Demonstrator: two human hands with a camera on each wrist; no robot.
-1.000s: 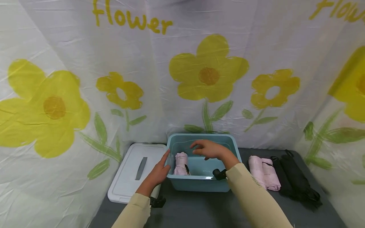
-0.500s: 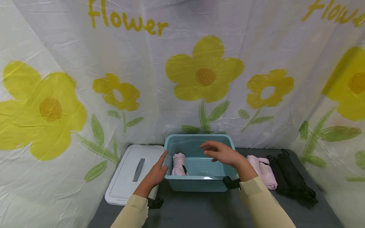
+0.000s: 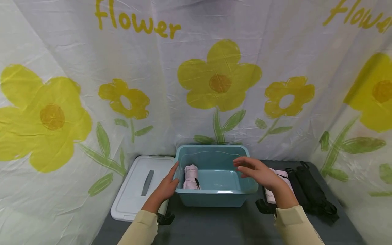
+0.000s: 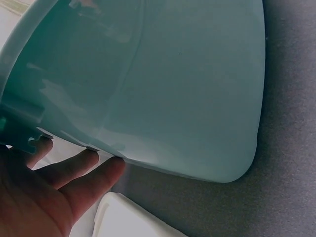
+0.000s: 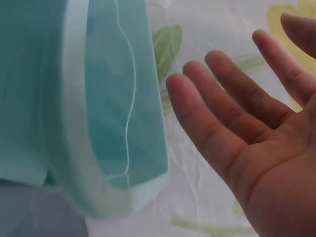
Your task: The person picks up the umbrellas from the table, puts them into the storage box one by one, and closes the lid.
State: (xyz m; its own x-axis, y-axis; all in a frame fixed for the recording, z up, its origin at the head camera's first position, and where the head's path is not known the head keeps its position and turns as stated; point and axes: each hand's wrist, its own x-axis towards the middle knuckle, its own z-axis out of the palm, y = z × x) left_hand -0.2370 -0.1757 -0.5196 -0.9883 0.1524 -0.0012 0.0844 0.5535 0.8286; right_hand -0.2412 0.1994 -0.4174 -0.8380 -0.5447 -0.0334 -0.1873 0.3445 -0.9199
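Observation:
A light blue plastic storage bin [image 3: 211, 200] stands in the middle of the table against the backdrop. Inside it, along the left wall, lies a pink rolled fabric bundle [image 3: 191, 177] with a black strap. My left hand [image 3: 166, 185] touches the bin's left side with straight fingers; in the left wrist view its fingertips [image 4: 116, 168] press on the outer wall. Over the bin's right rim, my right hand [image 3: 260, 173] holds nothing. Its fingers are spread and relaxed in the right wrist view, apart from the bin's rim [image 5: 74, 123].
A white lid [image 3: 137, 190] with a grey handle lies left of the bin. To the right are more pink rolled bundles [image 3: 270, 196], partly hidden by my right arm, and black bundles [image 3: 315, 187] with loops. A flower-print sheet [image 3: 171, 85] rises behind the dark grey table [image 3: 208, 224].
My right hand has moved right, from over the bin's middle to its right rim. The left hand stays at the bin's left side. The view has shifted slightly.

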